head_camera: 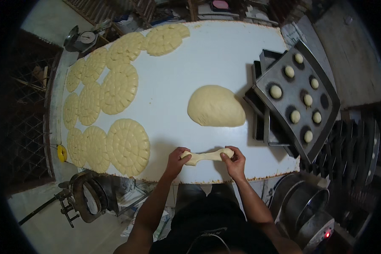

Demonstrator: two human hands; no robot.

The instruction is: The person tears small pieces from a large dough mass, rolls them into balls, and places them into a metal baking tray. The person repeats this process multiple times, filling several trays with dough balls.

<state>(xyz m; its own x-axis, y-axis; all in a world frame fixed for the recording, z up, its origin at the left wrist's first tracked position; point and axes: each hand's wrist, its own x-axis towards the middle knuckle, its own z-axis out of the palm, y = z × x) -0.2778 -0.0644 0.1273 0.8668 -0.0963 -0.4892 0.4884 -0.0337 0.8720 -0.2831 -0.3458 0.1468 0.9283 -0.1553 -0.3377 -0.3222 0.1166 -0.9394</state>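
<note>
Between my two hands a strip of pale dough (208, 156) is stretched out, thin in the middle and thicker at both ends. My left hand (177, 162) pinches its left end, thumb on top. At the other end, my right hand (234, 162) grips the dough the same way. Both hands are over the near part of the white table (171, 104). Just beyond them rests a large smooth mound of dough (216, 106), cut straight along its near side.
Several round, flat dough pieces scored into segments (128, 146) cover the table's left side. At right, a metal tray (300, 117) with several dough balls tops a crooked stack of pans. A dial scale (87, 37) stands beyond the far left corner; a machine with a metal bowl (311, 203) is at lower right.
</note>
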